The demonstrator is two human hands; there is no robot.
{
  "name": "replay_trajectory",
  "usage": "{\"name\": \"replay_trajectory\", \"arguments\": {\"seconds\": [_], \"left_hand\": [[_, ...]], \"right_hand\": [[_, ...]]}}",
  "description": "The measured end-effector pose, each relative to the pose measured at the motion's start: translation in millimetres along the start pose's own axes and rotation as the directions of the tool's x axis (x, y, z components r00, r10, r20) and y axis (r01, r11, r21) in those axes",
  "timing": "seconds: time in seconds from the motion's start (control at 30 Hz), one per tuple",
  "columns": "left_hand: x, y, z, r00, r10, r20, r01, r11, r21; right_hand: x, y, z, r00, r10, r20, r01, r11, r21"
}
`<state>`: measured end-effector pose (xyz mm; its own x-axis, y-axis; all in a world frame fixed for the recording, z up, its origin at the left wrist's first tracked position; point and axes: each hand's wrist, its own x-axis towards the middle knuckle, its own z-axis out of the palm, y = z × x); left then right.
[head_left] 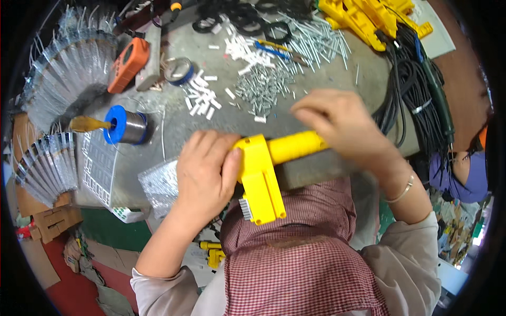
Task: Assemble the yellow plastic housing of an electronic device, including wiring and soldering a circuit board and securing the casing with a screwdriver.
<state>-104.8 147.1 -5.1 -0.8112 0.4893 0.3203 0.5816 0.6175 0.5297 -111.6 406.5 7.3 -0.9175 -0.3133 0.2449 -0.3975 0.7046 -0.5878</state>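
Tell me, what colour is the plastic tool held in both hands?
Bright yellow plastic tool, clearest in the head view.

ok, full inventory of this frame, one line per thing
yellow tool housing: 1, yellow, held in both hands at the bench edge
solder spool: 1, blue flanges, grey wire, left of centre
tape roll: 1, blue and grey, upper left
orange device: 1, orange and black, upper left
metal pins: heap, too many to count, silver, bench centre
white sleeves: scattered, white, beside the pins
black cables: bundle, black, right side
yellow housings: pile, yellow, top right
bagged parts: fanned stacks, clear and silver, far left
checked apron: 1, red and white, lap
bracelet: 1, silver, right wrist
left hand: grips the housing's body
right hand: grips its barrel
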Motion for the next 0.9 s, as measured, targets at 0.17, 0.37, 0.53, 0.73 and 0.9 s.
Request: {"name": "replay_trajectory", "arguments": {"seconds": [0.17, 0.37, 0.53, 0.73, 0.9], "left_hand": [[10, 3, -16, 0.987, -0.004, 0.160, 0.012, 0.999, -0.044], [60, -26, -20, 0.979, 0.162, 0.123, -0.179, 0.973, 0.145], [81, -29, -2, 0.897, 0.304, 0.321, -0.398, 0.872, 0.285], [78, -25, -18, 0.964, 0.167, 0.208, -0.172, 0.985, 0.006], [61, -8, -28, 0.947, 0.011, 0.320, 0.109, 0.929, -0.354]], "right_hand": [[16, 29, -21, 0.980, 0.176, 0.090, -0.156, 0.969, -0.191], [36, 31, -16, 0.965, 0.176, 0.194, -0.116, 0.951, -0.286], [43, 21, -35, 0.906, 0.358, 0.225, -0.356, 0.933, -0.051], [41, 21, -17, 0.985, 0.062, 0.158, -0.057, 0.998, -0.038], [46, 19, 2, 0.983, 0.048, 0.178, -0.017, 0.986, -0.169]]}}
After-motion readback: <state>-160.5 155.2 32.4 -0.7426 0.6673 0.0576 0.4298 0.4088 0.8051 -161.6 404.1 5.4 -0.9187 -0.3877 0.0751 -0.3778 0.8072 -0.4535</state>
